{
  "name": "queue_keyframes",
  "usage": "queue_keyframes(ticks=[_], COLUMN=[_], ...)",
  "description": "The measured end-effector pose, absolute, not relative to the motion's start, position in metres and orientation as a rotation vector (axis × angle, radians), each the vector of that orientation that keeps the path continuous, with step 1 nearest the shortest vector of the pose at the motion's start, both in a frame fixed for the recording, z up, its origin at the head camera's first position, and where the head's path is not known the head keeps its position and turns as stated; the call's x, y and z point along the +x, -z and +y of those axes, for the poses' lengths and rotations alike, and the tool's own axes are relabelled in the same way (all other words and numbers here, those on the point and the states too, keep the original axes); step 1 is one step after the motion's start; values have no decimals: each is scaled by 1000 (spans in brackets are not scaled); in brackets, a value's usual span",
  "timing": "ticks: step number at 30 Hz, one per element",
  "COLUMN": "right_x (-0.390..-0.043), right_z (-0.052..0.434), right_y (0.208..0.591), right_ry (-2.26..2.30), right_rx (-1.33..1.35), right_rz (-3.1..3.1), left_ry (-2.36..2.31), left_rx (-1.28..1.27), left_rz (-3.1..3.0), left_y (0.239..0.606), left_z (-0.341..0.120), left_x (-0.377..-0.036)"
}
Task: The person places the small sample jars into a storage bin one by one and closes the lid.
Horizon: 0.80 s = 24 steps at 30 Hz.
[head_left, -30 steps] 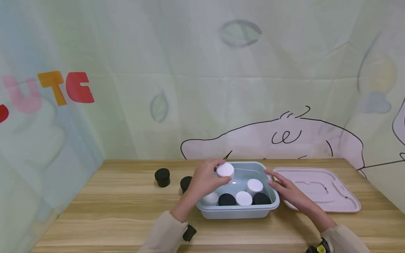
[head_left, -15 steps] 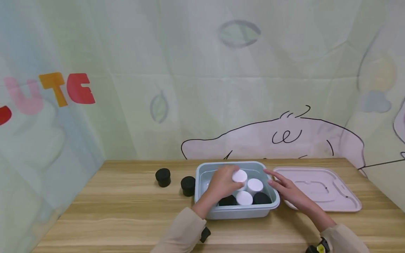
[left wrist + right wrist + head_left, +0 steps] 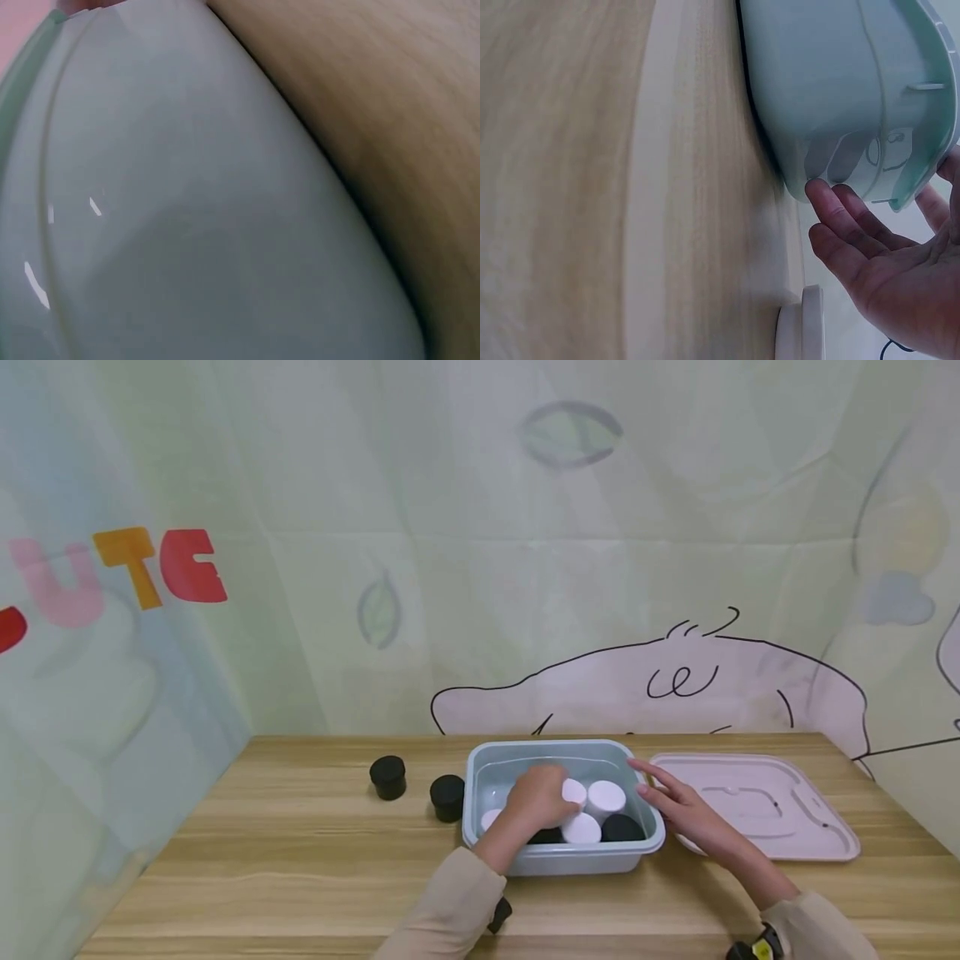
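My left hand (image 3: 542, 796) reaches down into a pale blue plastic bin (image 3: 551, 862) and holds a small white round jar (image 3: 573, 792), its lid showing past the fingertips. Beside that jar sit another white jar (image 3: 606, 797), a white one in front (image 3: 581, 828) and a black jar (image 3: 622, 828); a second black and a further white jar are partly hidden by my arm. My right hand (image 3: 686, 807) rests at the bin's right side, fingers extended. In the right wrist view its fingertips (image 3: 817, 187) are against the outer wall, under the rim. The left wrist view is mostly bin wall (image 3: 187, 150).
Two black jars (image 3: 387, 777) (image 3: 447, 798) stand on the wooden table (image 3: 300, 860) left of the bin. Flat on the table at right lies a pale pink lid (image 3: 810, 839). A printed cloth (image 3: 465, 568) hangs behind the table.
My left hand has carried the white jar from above the bin's left part rightward and down among the other jars. My right hand has stayed at the bin's right side.
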State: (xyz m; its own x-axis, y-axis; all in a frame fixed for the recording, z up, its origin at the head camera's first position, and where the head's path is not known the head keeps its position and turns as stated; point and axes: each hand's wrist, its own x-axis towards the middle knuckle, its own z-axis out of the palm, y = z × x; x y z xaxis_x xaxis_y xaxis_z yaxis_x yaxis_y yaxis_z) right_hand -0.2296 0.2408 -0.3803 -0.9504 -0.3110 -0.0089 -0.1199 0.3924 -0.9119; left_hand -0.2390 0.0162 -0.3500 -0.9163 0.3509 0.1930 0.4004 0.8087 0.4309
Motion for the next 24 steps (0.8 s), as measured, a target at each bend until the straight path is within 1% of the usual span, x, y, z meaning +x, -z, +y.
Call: queue_keyframes(ticks=[24], right_x=[-229], right_z=[242], right_y=[379], right_ry=[1600], right_rx=[-384], right_rz=[2458], left_ry=[810], left_rx=[-564], left_rz=[-2992], left_y=[346], left_z=[8], left_x=[-239])
